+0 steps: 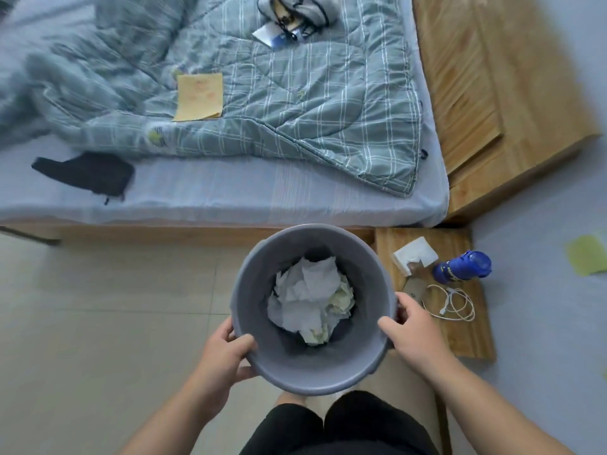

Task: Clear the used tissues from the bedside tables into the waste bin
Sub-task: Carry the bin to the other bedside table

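I hold a grey round waste bin point(253, 290) in front of me, above the floor beside the bed. My left hand point(226, 353) grips its near-left rim, thumb inside. My right hand point(414, 333) grips the right rim the same way. Crumpled white and pale yellow tissues point(312, 297) fill the bottom of the bin. To the right stands a low wooden bedside table point(466, 336). On it lies a white tissue pack point(415, 257).
On the bedside table also lie a blue bottle point(463, 266) and a coiled white cable point(455, 305). The bed point(230, 198) carries a checked quilt point(295, 103), a yellow paper point(198, 96) and a black cloth point(88, 174). A green sheet point(588, 257) lies at the far right.
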Tool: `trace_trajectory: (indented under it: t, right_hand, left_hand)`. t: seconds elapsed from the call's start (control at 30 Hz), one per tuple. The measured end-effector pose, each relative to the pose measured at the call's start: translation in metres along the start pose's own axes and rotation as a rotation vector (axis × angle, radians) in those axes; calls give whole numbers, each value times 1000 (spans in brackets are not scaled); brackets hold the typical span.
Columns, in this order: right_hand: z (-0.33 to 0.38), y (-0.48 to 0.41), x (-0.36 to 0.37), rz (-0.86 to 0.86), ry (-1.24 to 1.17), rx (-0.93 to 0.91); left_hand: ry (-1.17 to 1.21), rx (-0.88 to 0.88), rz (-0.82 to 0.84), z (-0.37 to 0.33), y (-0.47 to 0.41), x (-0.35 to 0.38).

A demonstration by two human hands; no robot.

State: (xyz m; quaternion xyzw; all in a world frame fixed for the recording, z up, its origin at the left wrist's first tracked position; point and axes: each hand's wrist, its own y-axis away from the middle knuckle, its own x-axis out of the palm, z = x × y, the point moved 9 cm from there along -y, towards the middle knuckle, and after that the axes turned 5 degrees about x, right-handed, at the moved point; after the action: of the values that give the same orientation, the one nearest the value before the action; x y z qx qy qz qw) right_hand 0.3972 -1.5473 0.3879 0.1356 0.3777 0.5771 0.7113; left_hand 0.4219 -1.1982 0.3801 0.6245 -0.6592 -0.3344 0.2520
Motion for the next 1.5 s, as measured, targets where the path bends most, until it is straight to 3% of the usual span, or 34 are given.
trace_trajectory:
  t: [0.2, 0.37, 0.8, 1.07, 1.5]
  right_hand:
    - [55, 10, 25, 189, 106, -147]
    - [109, 8, 89, 348, 228, -238]
    - [231, 39, 399, 683, 571, -375]
    - [338, 63, 557, 773, 623, -489]
    - [534, 14, 821, 947, 678, -485]
  left_hand:
    - [212, 0, -124, 28, 49, -31]
    - [406, 38, -247, 52, 76, -80]
    - [779, 20, -505, 133, 97, -310]
    - [870, 91, -570, 99, 89, -470]
    - [1021, 81, -716, 10, -8, -694]
